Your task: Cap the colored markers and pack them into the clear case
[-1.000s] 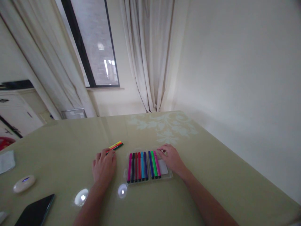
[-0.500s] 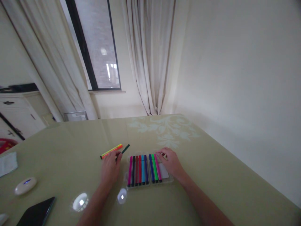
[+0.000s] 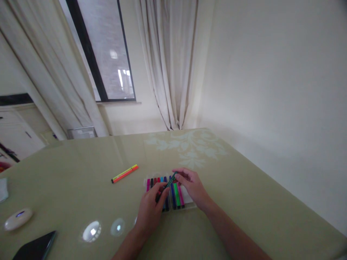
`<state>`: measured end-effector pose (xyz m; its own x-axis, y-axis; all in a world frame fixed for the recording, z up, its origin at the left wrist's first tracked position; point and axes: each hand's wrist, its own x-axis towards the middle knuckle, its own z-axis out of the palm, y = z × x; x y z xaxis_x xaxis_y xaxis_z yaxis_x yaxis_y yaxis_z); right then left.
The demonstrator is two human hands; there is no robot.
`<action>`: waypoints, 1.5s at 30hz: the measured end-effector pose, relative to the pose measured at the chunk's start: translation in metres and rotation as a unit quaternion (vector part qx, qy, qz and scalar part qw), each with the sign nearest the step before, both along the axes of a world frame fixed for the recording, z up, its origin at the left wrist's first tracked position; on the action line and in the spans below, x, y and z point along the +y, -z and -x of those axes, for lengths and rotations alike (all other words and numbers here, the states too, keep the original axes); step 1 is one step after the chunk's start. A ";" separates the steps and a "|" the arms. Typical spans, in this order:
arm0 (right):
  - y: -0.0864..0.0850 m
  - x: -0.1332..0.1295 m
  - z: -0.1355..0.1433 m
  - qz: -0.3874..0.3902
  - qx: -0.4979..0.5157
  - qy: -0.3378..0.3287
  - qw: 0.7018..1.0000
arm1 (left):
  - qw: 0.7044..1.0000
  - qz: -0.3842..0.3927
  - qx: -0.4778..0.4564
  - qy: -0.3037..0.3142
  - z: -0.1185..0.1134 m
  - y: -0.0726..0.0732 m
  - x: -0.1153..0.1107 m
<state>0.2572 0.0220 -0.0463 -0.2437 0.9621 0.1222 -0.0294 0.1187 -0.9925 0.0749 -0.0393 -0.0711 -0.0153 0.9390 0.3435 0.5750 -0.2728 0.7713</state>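
A dark green marker [image 3: 170, 181] is held at a slant above the clear plastic case [image 3: 192, 206]. My left hand [image 3: 152, 204] grips its lower end, and the fingers of my right hand [image 3: 191, 183] are closed on its upper tip. Below lie several coloured markers side by side in the case, among them a green marker [image 3: 177, 195] and a pink marker [image 3: 180, 195]. My left hand covers part of the case's left half. To the left, a yellow marker and an orange marker [image 3: 126, 174] rest together on the table.
The glossy green table [image 3: 81, 173] carries a white oval device [image 3: 18, 219] and a dark phone-like slab [image 3: 36, 246] at the near left. A pale cloth or paper [image 3: 3, 189] lies at the left edge. Beyond the table are curtains [image 3: 173, 72] and a wall.
My left hand has moved right, bringing the dark green marker from beside the yellow and orange ones to over the case. My right hand now touches the marker's tip. The view has shifted slightly.
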 end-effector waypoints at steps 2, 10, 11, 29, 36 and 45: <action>-0.001 0.000 0.000 0.008 0.008 0.007 1.000 | 1.000 -0.009 0.007 0.003 -0.001 0.001 0.000; 0.004 0.017 -0.017 0.002 0.047 0.087 0.995 | 0.994 -0.084 0.046 0.053 -0.004 -0.001 -0.006; 0.005 0.021 -0.022 0.007 0.048 0.102 0.994 | 0.993 -0.089 0.048 0.054 -0.003 -0.001 -0.006; 0.022 0.029 -0.031 -0.114 -0.248 0.074 0.959 | 0.913 -0.156 0.321 0.196 -0.020 0.007 -0.015; 0.020 0.027 -0.030 -0.143 -0.312 0.044 0.938 | 0.902 -0.155 0.339 0.219 -0.019 0.013 -0.013; 0.019 0.026 -0.028 -0.176 -0.406 0.062 0.895 | 0.912 -0.139 0.325 0.209 -0.030 0.009 -0.017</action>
